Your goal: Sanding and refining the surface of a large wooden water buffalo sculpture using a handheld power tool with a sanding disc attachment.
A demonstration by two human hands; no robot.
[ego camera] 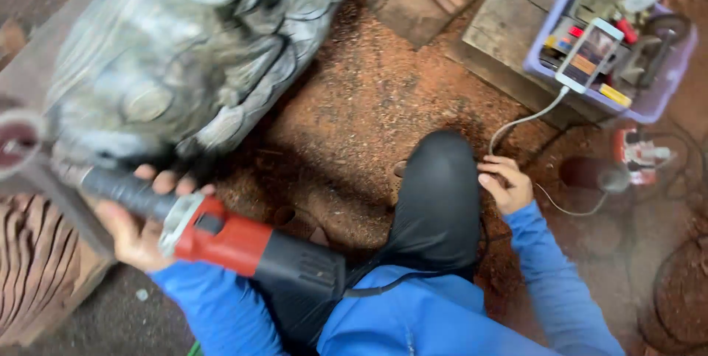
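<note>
I am watching my left hand (136,234) gripping the red grinder (221,242) one-handed beneath the grey carving (184,54); right hand (505,183), fingers curled, resting on my knee (439,179), risking kickback.

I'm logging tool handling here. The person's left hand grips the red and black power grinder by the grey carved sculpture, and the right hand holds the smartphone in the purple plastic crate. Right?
Not quite. The head view shows the right hand resting beside the black-clad knee, apart from the smartphone lying in the purple plastic crate. The left hand does grip the red and black power grinder by the grey carved sculpture.
</note>
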